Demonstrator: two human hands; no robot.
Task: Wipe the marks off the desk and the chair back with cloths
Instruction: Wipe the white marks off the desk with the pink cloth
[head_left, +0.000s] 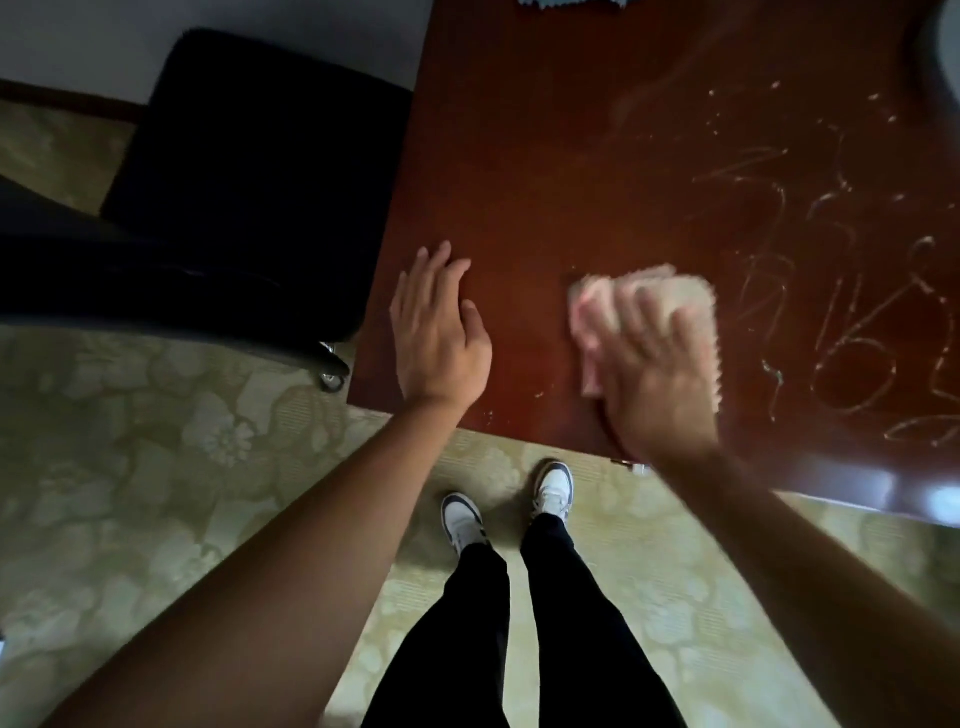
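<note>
A dark red-brown desk (545, 171) fills the upper right. White scribbled marks (852, 322) cover its right part. My right hand (660, 374), blurred by motion, presses a pink cloth (685, 293) flat on the desk near its front edge, just left of the marks. My left hand (441, 332) lies flat on the desk's left front corner, fingers spread, holding nothing. A black chair (249, 171) stands to the left of the desk, its back toward me.
A blue cloth (571, 4) peeks in at the desk's far edge. A pale object (948, 47) sits at the top right corner. Patterned green carpet (156, 467) covers the floor, where my legs and white shoes (462, 519) stand.
</note>
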